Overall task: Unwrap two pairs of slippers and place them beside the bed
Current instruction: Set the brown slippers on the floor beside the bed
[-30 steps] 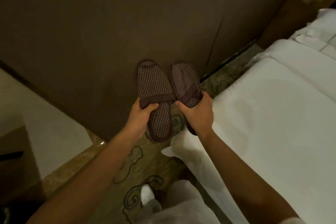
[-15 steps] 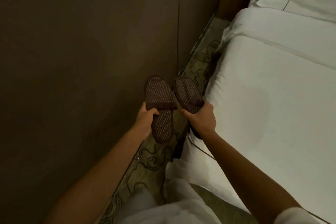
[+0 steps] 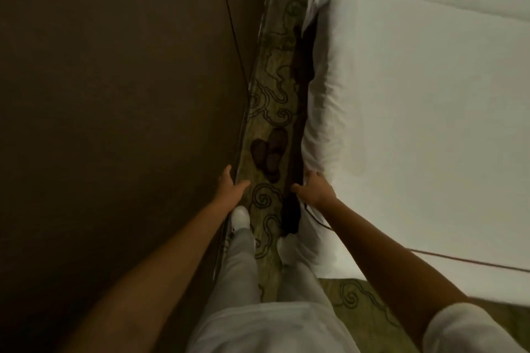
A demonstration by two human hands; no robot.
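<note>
Two dark brown slippers (image 3: 269, 153) lie on the patterned carpet in the narrow strip between the brown wall and the white bed (image 3: 415, 100). They rest side by side, slightly overlapping, just ahead of my hands. My left hand (image 3: 231, 188) hovers open near the wall's base, holding nothing. My right hand (image 3: 314, 189) is open too, fingers spread, close to the edge of the bed's sheet. No wrapping and no second pair is in sight.
A brown wall (image 3: 120, 123) closes the left side. The patterned carpet (image 3: 272, 89) runs away as a narrow aisle. My white-trousered legs and white shoes (image 3: 239, 216) stand in the aisle below the hands. A dark gap runs under the bed's edge.
Both hands have let go of the slippers, which now lie on the carpet beside the bed. The view has tilted down and both hands are empty.
</note>
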